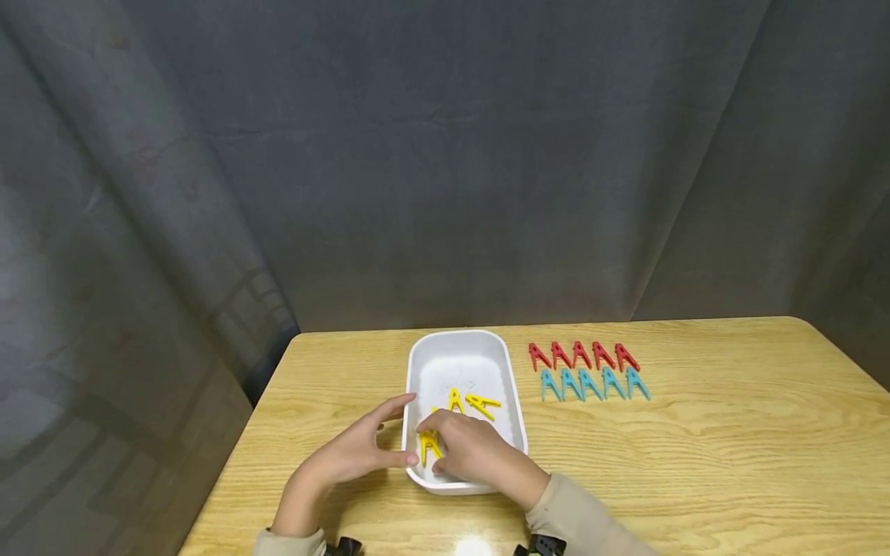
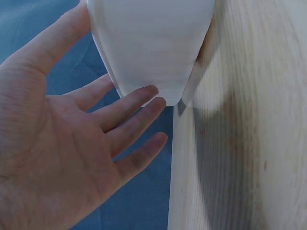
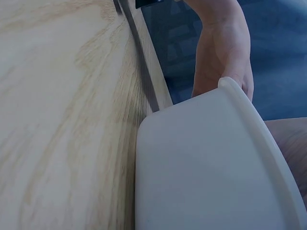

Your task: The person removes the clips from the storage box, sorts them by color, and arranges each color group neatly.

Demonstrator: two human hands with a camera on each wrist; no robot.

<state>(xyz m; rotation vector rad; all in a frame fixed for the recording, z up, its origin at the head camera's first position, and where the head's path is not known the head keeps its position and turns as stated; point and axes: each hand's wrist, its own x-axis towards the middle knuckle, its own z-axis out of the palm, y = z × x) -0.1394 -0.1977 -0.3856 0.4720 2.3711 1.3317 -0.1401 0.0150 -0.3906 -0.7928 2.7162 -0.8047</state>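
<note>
A white plastic tray (image 1: 462, 340) stands on the wooden table with several yellow plastic clips in it. My left hand (image 1: 351, 450) is at the tray's left side, its thumb and forefinger apart at the rim. In the left wrist view its fingers are spread loosely against the outer wall. My right hand (image 1: 473, 450) reaches over the near right rim into the tray. Its fingertips are right at a yellow clip (image 1: 428, 448) near the left wall; whether they pinch it I cannot tell. Beyond the hand lie an upright yellow clip (image 1: 455, 399) and a sideways one (image 1: 483, 405).
Right of the tray, a row of several red clips (image 1: 582, 354) lies behind a row of several blue clips (image 1: 587, 384). A grey curtain (image 1: 459, 170) hangs behind the table (image 1: 730, 417).
</note>
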